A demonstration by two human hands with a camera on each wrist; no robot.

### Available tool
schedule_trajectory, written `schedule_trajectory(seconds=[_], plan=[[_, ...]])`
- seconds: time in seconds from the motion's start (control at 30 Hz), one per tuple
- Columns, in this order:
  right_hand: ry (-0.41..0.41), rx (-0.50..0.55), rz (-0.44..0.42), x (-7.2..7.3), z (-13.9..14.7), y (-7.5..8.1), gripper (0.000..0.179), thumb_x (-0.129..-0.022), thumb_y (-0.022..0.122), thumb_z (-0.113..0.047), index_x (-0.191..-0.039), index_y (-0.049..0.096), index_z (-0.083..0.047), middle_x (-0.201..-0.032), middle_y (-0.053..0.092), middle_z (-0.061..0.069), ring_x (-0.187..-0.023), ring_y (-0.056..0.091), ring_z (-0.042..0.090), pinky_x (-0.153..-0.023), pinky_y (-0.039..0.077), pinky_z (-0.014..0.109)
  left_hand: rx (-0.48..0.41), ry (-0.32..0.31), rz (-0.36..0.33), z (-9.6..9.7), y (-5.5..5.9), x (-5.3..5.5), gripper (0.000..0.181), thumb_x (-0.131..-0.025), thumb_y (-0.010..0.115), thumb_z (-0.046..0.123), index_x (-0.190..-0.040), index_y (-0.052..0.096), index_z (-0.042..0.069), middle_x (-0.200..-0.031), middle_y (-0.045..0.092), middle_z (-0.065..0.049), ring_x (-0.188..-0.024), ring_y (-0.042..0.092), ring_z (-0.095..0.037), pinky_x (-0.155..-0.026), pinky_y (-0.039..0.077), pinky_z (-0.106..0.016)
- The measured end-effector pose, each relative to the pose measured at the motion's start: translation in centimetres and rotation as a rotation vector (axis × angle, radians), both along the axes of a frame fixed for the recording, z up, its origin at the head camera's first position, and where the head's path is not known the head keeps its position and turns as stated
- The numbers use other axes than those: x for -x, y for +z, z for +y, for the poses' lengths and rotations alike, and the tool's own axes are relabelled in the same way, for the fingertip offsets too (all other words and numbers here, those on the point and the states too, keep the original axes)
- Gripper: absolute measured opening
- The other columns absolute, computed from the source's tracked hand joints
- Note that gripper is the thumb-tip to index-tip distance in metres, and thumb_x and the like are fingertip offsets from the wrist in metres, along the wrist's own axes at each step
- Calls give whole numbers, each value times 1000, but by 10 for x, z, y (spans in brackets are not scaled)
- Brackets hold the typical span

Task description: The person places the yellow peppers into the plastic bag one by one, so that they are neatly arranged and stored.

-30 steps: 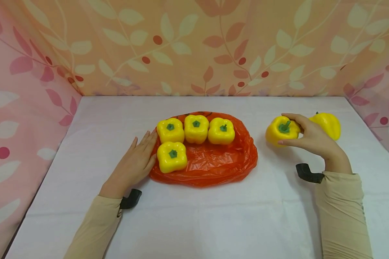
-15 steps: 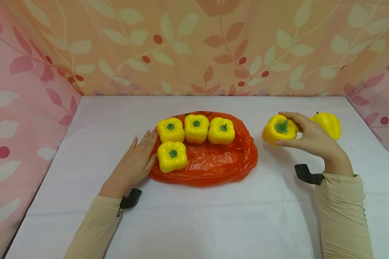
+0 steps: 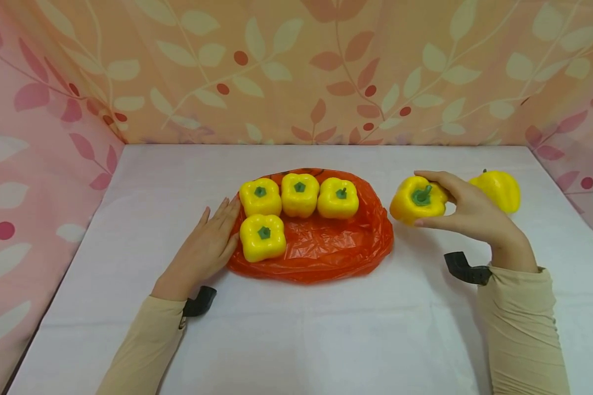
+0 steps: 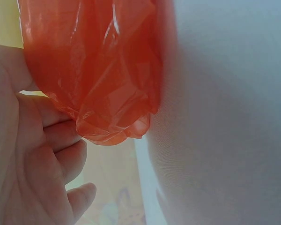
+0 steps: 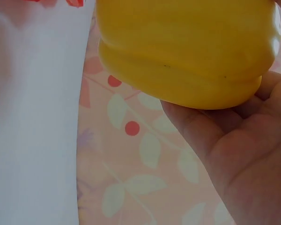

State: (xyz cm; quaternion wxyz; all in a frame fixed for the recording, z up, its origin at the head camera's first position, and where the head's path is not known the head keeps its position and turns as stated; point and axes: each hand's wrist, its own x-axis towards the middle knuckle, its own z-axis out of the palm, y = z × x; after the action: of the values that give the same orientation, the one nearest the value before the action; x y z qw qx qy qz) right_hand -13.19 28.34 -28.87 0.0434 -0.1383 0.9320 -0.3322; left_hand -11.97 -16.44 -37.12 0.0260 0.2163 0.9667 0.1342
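Observation:
My right hand [image 3: 466, 208] grips a yellow bell pepper [image 3: 414, 202] between thumb and fingers, its green stem facing up and toward me. The right wrist view shows this pepper [image 5: 187, 51] large, with fingers curled along its side. Red plastic bag [image 3: 326, 247] lies flattened in an oval at the table's middle. On its left and back part sit several yellow bell peppers [image 3: 263, 238], stems up. With fingers extended, my left hand [image 3: 205, 247] rests against the bag's left edge. In the left wrist view those fingers touch the bag's crumpled side [image 4: 107, 84].
Another yellow bell pepper [image 3: 497, 190] lies on its side behind the right hand. A white cloth covers the table [image 3: 326, 340]. Leaf-patterned curtains [image 3: 277, 71] hang behind it and along both sides. Black wrist mounts [image 3: 200, 302] sit at the sleeves.
My right hand has moved left with the yellow bell pepper, bringing it close to the bag's right edge. The left hand and the peppers on the bag have stayed put.

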Motion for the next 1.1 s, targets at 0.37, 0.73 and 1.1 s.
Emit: schedule_trajectory(seconds=[0.37,0.73,1.1], plan=[[74,37,16,-5,-16,4,78,-70,84,-17,-138,47,-22,-133,51,-1,-119,44,14,-97,37,23,-1,2,-1,-1,1,0,66,-99,43,27,-150,12,1,-155,17,-13,-143,11,-28,-114,6,-50],[231,87,82,-8,-30,-1,79,-68,84,-10,-138,47,-15,-131,53,1,-116,44,4,-95,32,9,4,1,2,0,0,0,67,-98,44,27,-150,12,1,-155,18,-14,-143,11,-28,-114,7,-51],[292,89,41,-10,-51,-8,74,-70,85,-19,-134,49,-15,-130,52,-3,-117,45,11,-100,39,40,-2,0,4,0,-1,1,66,-99,43,27,-151,11,2,-156,16,-13,-143,11,-28,-114,6,-51]])
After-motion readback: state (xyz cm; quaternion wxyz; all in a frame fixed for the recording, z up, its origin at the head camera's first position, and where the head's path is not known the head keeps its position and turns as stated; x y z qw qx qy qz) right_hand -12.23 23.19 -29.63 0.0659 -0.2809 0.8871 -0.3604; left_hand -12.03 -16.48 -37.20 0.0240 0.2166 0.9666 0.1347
